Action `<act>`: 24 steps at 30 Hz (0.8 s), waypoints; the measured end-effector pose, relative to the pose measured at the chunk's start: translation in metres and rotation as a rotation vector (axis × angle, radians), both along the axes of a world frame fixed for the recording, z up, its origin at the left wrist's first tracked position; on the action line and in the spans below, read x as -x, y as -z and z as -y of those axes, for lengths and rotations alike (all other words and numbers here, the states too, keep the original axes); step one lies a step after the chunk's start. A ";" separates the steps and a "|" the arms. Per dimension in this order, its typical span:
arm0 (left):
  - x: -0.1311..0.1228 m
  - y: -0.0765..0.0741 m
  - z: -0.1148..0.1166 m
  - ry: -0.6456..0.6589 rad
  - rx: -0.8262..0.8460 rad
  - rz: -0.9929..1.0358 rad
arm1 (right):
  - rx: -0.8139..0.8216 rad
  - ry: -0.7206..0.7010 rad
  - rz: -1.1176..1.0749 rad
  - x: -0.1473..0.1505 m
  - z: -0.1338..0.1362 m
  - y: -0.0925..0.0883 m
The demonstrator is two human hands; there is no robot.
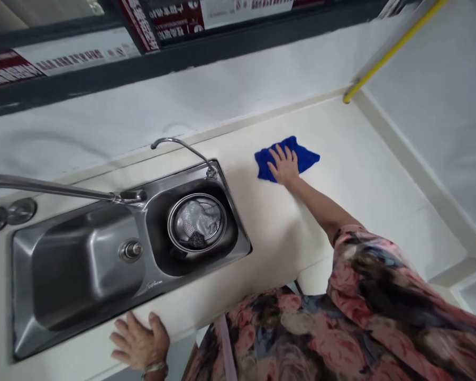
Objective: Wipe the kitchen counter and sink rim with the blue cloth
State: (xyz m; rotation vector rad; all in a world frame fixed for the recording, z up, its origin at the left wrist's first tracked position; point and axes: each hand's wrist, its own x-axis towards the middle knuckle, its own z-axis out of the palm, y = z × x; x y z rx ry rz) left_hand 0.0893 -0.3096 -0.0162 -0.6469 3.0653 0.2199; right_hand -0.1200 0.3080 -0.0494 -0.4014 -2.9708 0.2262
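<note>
A blue cloth (306, 157) lies spread on the white countertop (257, 211), to the right of the sink. My right hand (284, 165) rests flat on top of it, palm down and fingers spread. At the counter's front edge, below the sink, my left hand (143, 341) leans with its fingers apart and holds nothing. A bracelet (155, 367) circles that wrist. Between the two hands is the double-bowl steel sink (148, 233). Its right bowl contains a round metal strainer basin (197, 222) with a crumpled, clear-looking item and a dark scrubber in it.
A large faucet (63, 186) reaches left over the sink's back rim, and a thin curved tap (182, 143) stands at its back right corner. Two round metal lids (20, 210) sit at the far left. A yellow pipe (392, 50) meets the counter's back right corner.
</note>
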 end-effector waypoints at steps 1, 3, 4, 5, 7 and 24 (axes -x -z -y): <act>0.000 0.001 0.002 -0.002 0.005 0.017 | -0.006 0.024 -0.003 0.015 -0.007 0.001; 0.001 0.001 0.006 -0.018 -0.003 0.055 | -0.019 0.077 0.012 0.042 -0.018 0.003; 0.002 0.001 0.007 -0.031 -0.012 0.074 | -0.026 0.106 0.026 0.055 -0.023 0.004; 0.003 0.001 0.008 -0.046 -0.020 0.090 | -0.034 0.135 0.039 0.068 -0.027 0.004; 0.005 -0.001 0.007 -0.080 -0.026 0.104 | -0.045 0.196 0.057 0.092 -0.030 0.005; 0.004 0.002 0.002 -0.130 0.009 0.069 | 0.045 0.262 -0.078 0.176 0.125 0.010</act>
